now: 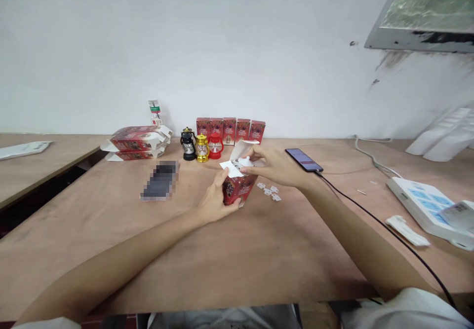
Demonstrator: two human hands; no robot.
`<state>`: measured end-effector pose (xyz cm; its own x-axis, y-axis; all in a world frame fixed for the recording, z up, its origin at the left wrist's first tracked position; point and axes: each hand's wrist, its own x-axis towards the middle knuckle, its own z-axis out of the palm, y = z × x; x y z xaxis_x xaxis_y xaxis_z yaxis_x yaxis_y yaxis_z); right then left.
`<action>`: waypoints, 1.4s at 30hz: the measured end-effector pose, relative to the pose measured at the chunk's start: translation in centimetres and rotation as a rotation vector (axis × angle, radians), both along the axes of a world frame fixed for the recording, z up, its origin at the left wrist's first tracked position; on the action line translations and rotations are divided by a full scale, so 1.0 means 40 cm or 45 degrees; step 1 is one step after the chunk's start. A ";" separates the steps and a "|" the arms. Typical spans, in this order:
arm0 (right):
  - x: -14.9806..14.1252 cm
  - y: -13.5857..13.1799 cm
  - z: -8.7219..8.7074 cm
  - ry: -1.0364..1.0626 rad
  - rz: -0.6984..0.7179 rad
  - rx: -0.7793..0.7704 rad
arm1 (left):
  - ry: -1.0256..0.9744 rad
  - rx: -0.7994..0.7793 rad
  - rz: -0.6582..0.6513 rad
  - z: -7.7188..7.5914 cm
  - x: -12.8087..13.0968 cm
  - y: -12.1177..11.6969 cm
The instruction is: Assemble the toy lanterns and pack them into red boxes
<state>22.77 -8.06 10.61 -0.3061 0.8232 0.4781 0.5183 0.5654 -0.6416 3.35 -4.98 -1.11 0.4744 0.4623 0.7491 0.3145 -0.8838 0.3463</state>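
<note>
A red printed carton (237, 189) stands on the table in front of me, its white top flaps (232, 168) folded out. My left hand (217, 198) grips it from the left, thumb at the near flap and fingers round the lower side. At the open top, my right hand (268, 164) has its thumb and fingers bent together around something white, partly inside the carton; what it is I cannot make out. Small white cut-out pieces (268, 190) lie just right of the carton. Behind it are three miniature lanterns: black (188, 145), gold (202, 149) and red (215, 146).
Several closed red boxes (229, 130) line the wall. Flattened cartons (136, 140) are stacked at left, near a pixelated dark phone-like object (160, 181). A phone (303, 160) with a black cable (366, 213) and a white power strip (425, 205) lie at right.
</note>
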 end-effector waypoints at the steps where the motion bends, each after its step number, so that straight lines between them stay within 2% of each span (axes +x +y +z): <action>1: 0.005 0.002 0.001 -0.033 0.029 0.001 | 0.006 -0.022 0.000 0.001 0.000 0.000; 7: 0.023 0.017 -0.001 -0.060 0.095 0.026 | 0.041 -0.106 -0.014 0.014 -0.004 -0.007; 15: 0.037 0.045 -0.010 0.236 -0.031 0.150 | 0.042 -0.140 -0.005 0.015 -0.007 -0.004; 18: 0.028 0.045 -0.016 0.240 -0.061 0.092 | 0.007 -0.147 0.003 0.012 -0.006 -0.004; 22: 0.011 0.034 -0.019 0.252 0.083 -0.049 | -0.049 -0.186 -0.034 0.010 -0.003 -0.006; 27: 0.003 0.015 -0.008 0.166 0.349 -0.075 | -0.111 -0.228 -0.061 0.015 0.001 -0.010; 31: 0.000 0.004 -0.002 0.139 0.336 -0.157 | -0.167 -0.247 -0.068 0.018 0.004 -0.010; 34: -0.003 0.004 -0.004 0.157 0.292 -0.123 | -0.172 -0.248 -0.086 0.010 0.004 -0.004; 39: -0.006 0.011 -0.010 0.108 0.398 -0.129 | -0.218 -0.293 -0.128 -0.012 0.002 0.011; 42: -0.005 0.020 -0.019 0.058 0.377 -0.111 | -0.242 -0.326 -0.128 -0.016 0.002 0.015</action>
<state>22.59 -7.28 9.84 -0.5187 0.7400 0.4281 0.3092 0.6293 -0.7130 3.45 -4.38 -1.76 0.3900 0.6049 0.6943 0.1388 -0.7840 0.6051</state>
